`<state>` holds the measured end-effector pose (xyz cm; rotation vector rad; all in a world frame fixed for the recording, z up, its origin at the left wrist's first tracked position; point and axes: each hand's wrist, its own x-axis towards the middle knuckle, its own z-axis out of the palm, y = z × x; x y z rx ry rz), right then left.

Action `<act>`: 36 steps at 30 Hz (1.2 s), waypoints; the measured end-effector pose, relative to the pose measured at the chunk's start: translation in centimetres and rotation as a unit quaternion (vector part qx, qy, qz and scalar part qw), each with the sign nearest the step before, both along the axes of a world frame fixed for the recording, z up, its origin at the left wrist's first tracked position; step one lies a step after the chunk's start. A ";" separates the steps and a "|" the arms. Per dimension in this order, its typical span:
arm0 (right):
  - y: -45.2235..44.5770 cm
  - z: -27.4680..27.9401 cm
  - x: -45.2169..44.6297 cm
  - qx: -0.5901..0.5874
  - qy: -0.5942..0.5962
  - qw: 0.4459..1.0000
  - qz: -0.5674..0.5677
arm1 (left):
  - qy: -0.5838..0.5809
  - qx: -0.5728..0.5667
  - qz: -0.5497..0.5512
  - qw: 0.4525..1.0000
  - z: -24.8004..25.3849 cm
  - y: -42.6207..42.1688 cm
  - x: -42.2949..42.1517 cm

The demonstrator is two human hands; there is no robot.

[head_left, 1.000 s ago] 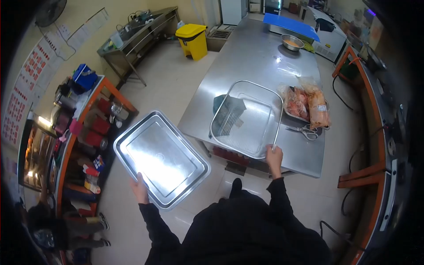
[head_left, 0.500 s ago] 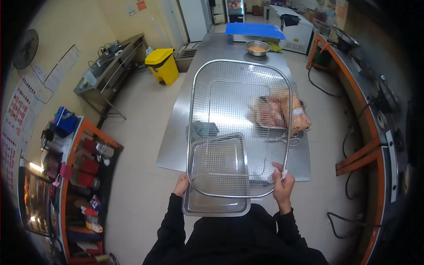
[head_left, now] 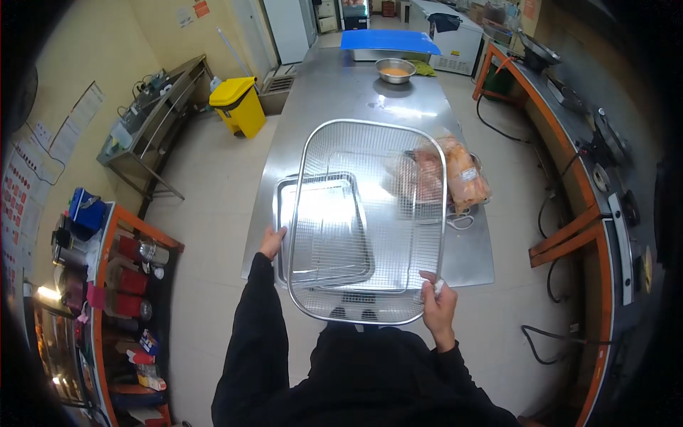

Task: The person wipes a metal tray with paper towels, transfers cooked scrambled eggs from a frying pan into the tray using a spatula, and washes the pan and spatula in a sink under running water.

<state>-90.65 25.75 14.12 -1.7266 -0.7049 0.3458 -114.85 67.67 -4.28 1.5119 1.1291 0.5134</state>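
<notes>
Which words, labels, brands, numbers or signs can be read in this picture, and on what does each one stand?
I can read no text with certainty.
Label on the plastic package: too small and blurred.
Red-patterned chart on the left wall: too small.
Orange sheet on the far wall: too small.
Wire basket and metal tray: no lettering visible.

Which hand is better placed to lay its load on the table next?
Likely the left hand: its tray shows mostly against the table. The right hand holds the basket in front, overlapping the tray.
</notes>
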 end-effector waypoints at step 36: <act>7.1 -6.2 4.2 -0.301 -0.365 0.881 0.014 | 0.038 0.403 0.019 0.914 21.4 -15.2 6.3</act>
